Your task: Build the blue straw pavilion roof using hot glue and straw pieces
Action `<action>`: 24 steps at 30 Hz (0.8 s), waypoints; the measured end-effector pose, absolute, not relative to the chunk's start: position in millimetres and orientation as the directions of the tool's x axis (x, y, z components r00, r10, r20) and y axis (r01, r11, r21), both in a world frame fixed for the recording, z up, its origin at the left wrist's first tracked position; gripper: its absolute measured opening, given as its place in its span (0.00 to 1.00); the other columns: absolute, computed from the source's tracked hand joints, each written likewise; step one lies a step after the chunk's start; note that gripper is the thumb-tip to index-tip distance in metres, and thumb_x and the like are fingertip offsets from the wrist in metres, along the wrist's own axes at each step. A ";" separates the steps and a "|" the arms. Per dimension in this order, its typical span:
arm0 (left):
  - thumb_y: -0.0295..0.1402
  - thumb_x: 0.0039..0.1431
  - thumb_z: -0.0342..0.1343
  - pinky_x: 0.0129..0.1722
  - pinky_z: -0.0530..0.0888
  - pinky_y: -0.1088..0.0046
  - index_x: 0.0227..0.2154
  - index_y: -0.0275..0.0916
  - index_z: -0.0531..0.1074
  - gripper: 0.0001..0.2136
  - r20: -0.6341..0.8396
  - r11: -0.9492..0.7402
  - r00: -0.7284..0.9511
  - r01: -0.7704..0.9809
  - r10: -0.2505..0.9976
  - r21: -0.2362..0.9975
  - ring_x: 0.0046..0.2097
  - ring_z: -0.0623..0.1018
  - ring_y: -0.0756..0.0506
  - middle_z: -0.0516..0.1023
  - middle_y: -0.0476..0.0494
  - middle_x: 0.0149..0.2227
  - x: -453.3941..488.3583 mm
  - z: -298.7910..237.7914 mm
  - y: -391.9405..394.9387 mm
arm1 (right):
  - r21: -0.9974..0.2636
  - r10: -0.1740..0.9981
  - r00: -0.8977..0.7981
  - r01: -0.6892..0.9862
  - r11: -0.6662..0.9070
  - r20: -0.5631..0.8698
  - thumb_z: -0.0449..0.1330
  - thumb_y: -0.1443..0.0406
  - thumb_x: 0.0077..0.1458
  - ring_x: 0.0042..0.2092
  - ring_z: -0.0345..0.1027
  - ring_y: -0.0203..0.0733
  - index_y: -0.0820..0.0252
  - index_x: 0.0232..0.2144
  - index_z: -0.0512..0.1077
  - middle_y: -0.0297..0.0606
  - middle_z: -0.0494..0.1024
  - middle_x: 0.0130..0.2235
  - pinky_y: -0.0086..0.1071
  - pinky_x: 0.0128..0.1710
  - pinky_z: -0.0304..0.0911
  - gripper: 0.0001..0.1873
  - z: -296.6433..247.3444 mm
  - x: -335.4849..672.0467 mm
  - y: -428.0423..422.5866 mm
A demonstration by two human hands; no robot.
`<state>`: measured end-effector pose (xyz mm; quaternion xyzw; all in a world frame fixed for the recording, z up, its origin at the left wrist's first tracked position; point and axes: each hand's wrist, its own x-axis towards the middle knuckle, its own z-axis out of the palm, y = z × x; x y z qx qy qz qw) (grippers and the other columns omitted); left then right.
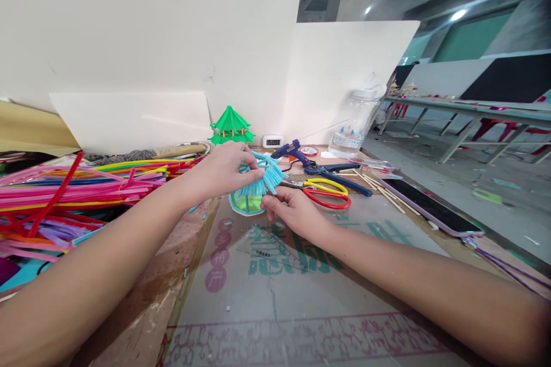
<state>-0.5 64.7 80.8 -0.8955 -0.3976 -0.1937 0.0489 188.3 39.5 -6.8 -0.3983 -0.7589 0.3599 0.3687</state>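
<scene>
A light-blue fringed piece, seemingly of pipe cleaner lengths laid side by side in a roof shape, is between my hands. My left hand closes over its upper left side with thumb and fingers. From the right, my right hand pinches its lower right edge between thumb and fingertips. Beneath it shows a round green base with a blue rim; whether the two are joined, I cannot tell. Just behind my left hand stands a green tiered pagoda-like roof, its lower part hidden.
Colourful pipe cleaners pile up at left. Behind and right lie a glue gun, blue-handled pliers, red-and-yellow-handled scissors, thin sticks and a phone. A water bottle and small digital clock stand by the white board.
</scene>
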 end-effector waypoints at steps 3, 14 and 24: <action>0.41 0.61 0.51 0.44 0.69 0.65 0.31 0.39 0.79 0.15 0.392 -0.683 0.610 0.727 0.688 0.066 0.41 0.74 0.42 0.75 0.42 0.35 -0.7 81.1 64.0 | -0.826 0.873 -0.400 0.364 0.431 0.280 0.53 0.55 0.61 0.29 0.64 0.37 0.60 0.21 0.68 0.34 0.72 0.24 0.30 0.32 0.58 0.20 -6.2 187.9 39.3; 0.41 0.61 0.51 0.45 0.69 0.65 0.32 0.40 0.80 0.14 0.385 -0.682 0.609 0.728 0.693 0.076 0.43 0.75 0.42 0.76 0.42 0.37 -2.1 83.0 64.0 | -0.810 0.860 -0.421 0.373 0.453 0.287 0.49 0.53 0.64 0.29 0.67 0.37 0.60 0.26 0.70 0.34 0.74 0.25 0.30 0.33 0.60 0.22 -9.8 189.8 40.3; 0.45 0.60 0.52 0.45 0.69 0.64 0.31 0.40 0.81 0.16 0.385 -0.635 0.564 0.768 0.730 0.079 0.45 0.75 0.40 0.77 0.42 0.39 -2.7 89.7 55.7 | -0.824 0.863 -0.442 0.374 0.426 0.245 0.53 0.58 0.61 0.29 0.64 0.36 0.60 0.22 0.68 0.34 0.71 0.25 0.29 0.32 0.57 0.18 -8.0 188.0 38.6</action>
